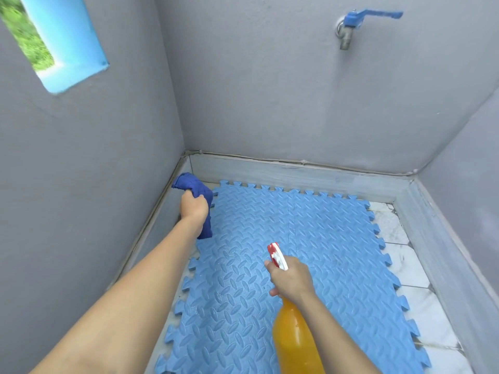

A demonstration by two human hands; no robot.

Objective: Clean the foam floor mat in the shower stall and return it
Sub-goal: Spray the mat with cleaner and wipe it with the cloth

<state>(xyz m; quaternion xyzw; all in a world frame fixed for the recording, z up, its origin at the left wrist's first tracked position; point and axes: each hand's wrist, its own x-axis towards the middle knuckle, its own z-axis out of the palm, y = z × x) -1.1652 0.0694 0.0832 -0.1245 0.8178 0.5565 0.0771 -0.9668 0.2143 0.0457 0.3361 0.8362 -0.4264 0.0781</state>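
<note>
A light blue foam mat (318,238) with a diamond-plate pattern and jigsaw edges lies flat on the white tiled shower floor. My left hand (194,206) grips a bunched dark blue cloth (198,194) above the mat's far left corner, near the left wall. My right hand (291,279) holds an orange spray bottle (293,336) by its neck over the middle of the mat. The bottle's red and white nozzle (276,255) points away from me, down toward the mat.
Grey walls close the stall on the left, back and right. A blue-handled tap (351,25) juts from the back wall. A blue-framed window opening (54,41) sits high in the left wall. Bare white tiles (415,290) show to the right of the mat.
</note>
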